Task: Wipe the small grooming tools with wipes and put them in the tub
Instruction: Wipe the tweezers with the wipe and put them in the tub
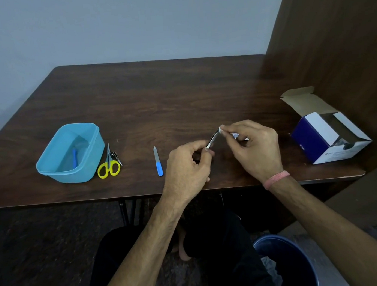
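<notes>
Left hand [185, 165] pinches a metal tool [213, 139]; right hand [253, 147] grasps a wipe [222, 129] on its tip. Tub [51, 168] on desk [157, 96] holds one blue-handled tool [74, 157]; open box [330, 137] at right.

1 tub [51, 167], 1 scissors [109, 167], 2 nail files [158, 161], 1 box [330, 137], 1 bin [287, 263].

Dim, flat indoor light; soft shadows; wide-angle bending at edges; slight softness, corners darker.
</notes>
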